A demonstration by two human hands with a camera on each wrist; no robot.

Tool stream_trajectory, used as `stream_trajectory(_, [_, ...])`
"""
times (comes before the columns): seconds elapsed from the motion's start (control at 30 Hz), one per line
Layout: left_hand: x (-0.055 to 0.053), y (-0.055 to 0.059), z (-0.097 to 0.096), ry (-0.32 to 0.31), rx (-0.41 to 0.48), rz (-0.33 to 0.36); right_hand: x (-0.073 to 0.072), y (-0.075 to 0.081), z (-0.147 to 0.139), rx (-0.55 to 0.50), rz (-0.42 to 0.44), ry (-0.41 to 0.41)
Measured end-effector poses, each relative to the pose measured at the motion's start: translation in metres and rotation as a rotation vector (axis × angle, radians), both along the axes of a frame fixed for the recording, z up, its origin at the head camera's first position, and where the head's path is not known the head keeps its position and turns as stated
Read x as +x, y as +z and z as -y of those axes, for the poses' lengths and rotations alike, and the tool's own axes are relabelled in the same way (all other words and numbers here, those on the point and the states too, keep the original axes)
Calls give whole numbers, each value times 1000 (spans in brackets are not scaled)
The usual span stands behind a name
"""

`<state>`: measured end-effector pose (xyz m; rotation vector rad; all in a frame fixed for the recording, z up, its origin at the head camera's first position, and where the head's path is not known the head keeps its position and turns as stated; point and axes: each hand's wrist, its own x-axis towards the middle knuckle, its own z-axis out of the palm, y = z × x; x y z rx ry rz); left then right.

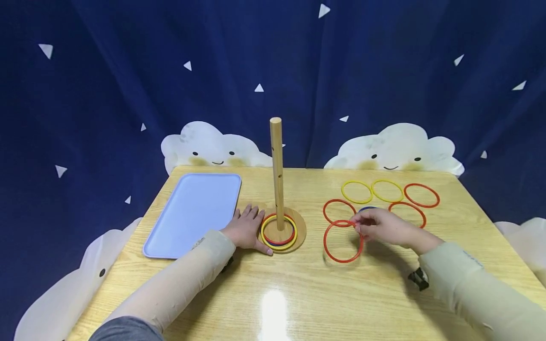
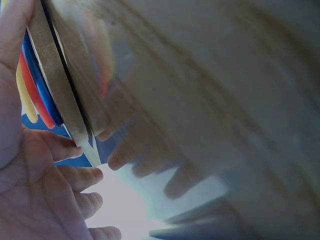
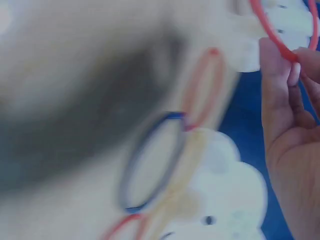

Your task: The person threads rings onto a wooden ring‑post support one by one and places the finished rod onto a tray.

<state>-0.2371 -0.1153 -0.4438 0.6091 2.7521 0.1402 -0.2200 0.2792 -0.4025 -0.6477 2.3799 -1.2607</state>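
Observation:
My right hand (image 1: 386, 228) pinches a red ring (image 1: 343, 261) between thumb and fingers, raised off the table, as the right wrist view also shows. My left hand (image 1: 245, 228) rests with fingers spread against the left edge of a round wooden base (image 1: 301, 232). From that base rises an upright wooden post (image 1: 277, 166). Around the post's foot lie a yellow ring (image 1: 264, 240), a red ring and a blue ring, stacked. In the left wrist view the stacked blue ring (image 2: 37, 75) sits closest to the base.
Right of the post lie a red ring (image 1: 325, 208), two yellow rings (image 1: 357, 181), two more red rings (image 1: 438, 199) and a blue ring (image 3: 131, 160) partly behind my right hand. A light blue tray (image 1: 192, 213) lies at the left. A dark blue curtain (image 1: 298, 71) hangs behind the table.

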Motion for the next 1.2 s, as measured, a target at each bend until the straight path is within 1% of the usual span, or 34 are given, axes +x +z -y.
stream_trajectory(0.07, [1,-1,0,-2,2,0,-5,19,6,-60,41,-37])
stream_trajectory(0.17, [1,-2,0,-5,6,-2,-13,49,17,-200,72,-88])
stream_trajectory(0.27, [1,-2,0,-3,11,0,-20,75,28,-424,96,-93])
stream_trajectory(0.33, [1,-2,0,-2,10,7,-25,90,38,-584,117,-68])
stream_trajectory(0.43, [2,-2,0,-1,11,8,-31,109,54,-777,167,-42])
stream_trajectory(0.5, [1,-3,0,-2,3,11,-34,121,64,-853,189,-36])
stream_trajectory(0.63, [0,-4,1,-2,6,8,-40,137,83,-951,222,-22])
stream_trajectory(0.73, [0,-4,1,-4,7,-3,-43,145,96,-1005,253,-20])
stream_trajectory(0.83, [-1,-3,1,-6,0,-9,-47,149,111,-1042,279,-47])
stream_trajectory(0.93, [0,-2,1,-4,2,-9,-51,150,124,-1032,287,-85])
stream_trajectory(1.07, [0,-1,0,-2,3,-3,-53,139,136,-982,311,-122])
stream_trajectory(1.2, [-1,-2,0,-4,-9,-13,-54,117,141,-895,342,-147])
